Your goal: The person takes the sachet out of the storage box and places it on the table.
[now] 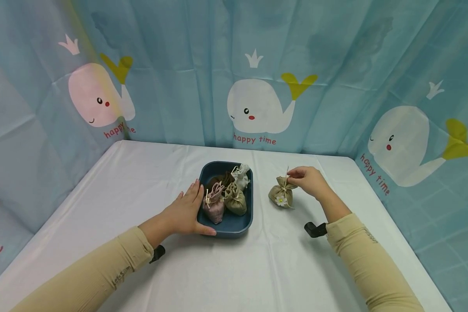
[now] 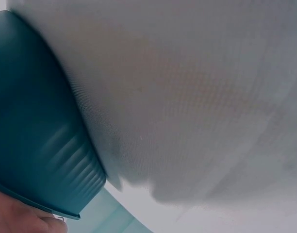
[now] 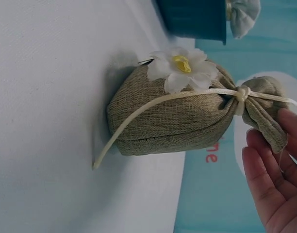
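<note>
A dark blue rectangular basin (image 1: 230, 227) stands near the table's middle. My left hand (image 1: 183, 214) rests along its left side, fingers extended at the rim and thumb at the front corner. Several drawstring sachets lie inside: a pink one (image 1: 214, 208), an olive one (image 1: 235, 201), a white one (image 1: 240, 175) and a dark brown one (image 1: 220, 178). To the right of the basin, my right hand (image 1: 309, 182) pinches the gathered top of a beige linen sachet (image 3: 173, 116). A white cloth flower (image 3: 182, 68) decorates its front. Whether its base touches the table I cannot tell.
White cloth covers the table (image 1: 242, 277). A light blue curtain (image 1: 179, 104) printed with whales closes off the back and both sides. Black wrist mounts (image 1: 315, 229) stick out below the sleeves.
</note>
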The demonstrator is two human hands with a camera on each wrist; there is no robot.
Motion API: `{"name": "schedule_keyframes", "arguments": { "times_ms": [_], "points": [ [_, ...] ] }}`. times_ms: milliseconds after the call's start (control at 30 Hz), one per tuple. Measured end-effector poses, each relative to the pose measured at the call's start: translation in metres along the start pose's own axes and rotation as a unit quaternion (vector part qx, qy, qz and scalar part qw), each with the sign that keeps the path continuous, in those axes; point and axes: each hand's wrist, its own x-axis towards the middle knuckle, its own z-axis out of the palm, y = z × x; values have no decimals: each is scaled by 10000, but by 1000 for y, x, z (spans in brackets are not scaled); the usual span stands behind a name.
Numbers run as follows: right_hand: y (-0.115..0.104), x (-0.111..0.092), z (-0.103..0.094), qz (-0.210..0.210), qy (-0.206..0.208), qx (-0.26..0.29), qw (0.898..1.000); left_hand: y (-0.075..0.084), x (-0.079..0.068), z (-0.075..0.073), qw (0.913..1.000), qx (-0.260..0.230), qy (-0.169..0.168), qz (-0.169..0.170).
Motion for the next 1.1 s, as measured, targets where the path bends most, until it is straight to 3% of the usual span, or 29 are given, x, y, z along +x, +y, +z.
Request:
{"name": "schedule_keyframes", "arguments": {
  "times_ms": [733, 1100],
  "points": [
    [-4, -4, -26, -84, 126, 218, 9996, -1, 0, 1, 10000, 20, 18, 15],
    [-34, -11, -22, -543, 3, 390, 9978, 0, 0, 0, 10000, 50, 39, 43]
  ]
}}
